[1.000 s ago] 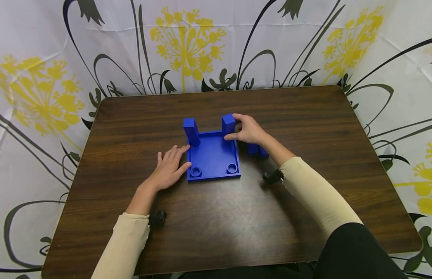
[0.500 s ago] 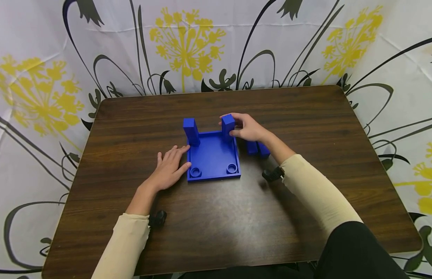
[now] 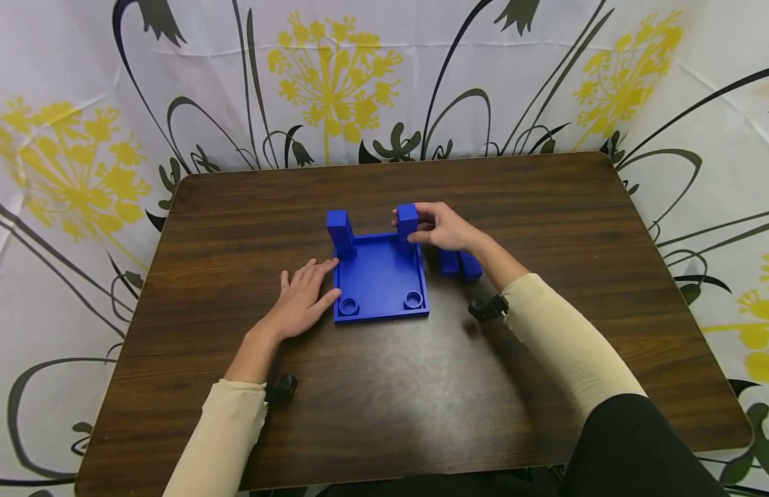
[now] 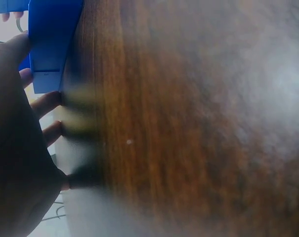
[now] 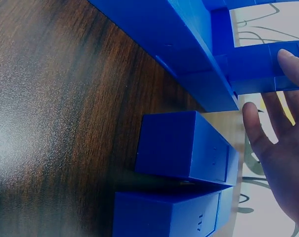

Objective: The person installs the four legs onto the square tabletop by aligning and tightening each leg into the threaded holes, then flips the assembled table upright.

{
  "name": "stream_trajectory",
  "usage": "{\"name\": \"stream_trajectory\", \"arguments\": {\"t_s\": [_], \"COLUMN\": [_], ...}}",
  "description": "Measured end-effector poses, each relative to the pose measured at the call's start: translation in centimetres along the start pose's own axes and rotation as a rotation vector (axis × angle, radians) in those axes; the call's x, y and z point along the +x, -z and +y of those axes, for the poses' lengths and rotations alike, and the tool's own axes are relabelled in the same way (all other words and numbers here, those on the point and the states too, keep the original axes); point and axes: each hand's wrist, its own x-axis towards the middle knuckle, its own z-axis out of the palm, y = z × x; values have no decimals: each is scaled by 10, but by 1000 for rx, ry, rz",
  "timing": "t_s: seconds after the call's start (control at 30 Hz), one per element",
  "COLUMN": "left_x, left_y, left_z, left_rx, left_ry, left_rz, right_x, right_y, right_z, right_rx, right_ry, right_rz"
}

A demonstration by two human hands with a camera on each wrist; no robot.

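The left grip [image 3: 304, 293], fingers spread and holding nothing, touches the left edge of the smooth blue tray [image 3: 381, 276]. Just past that grip stands the left post [image 3: 339, 231], tall and square. Across the tray, the right post [image 3: 407, 219] stands in its corner, pinched by the right grip [image 3: 443, 228]; fitting it looks like the step now, and next it likely needs a firm, straight push. Near this grip, two loose posts [image 3: 449, 263] lie on the brown, streaky surface [image 3: 546, 207]

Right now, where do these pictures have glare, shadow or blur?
Head view: pale glare on the table, shadow below the right sleeve; left wrist view: glare toward the right edge, blurry wood, left hand mostly dark; right wrist view: glare at the left edge, the two lying blocks fairly crisp.
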Motion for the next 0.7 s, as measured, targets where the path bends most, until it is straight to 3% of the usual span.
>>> {"name": "stream_trajectory", "arguments": {"t_s": [0.7], "left_x": [-1], "left_y": [0], "left_z": [1], "left_rx": [-14], "left_ry": [-7], "left_rz": [10], "right_x": [-1], "right_y": [2], "right_z": [0], "right_rx": [-77], "right_ry": [-14], "right_rz": [41]}}
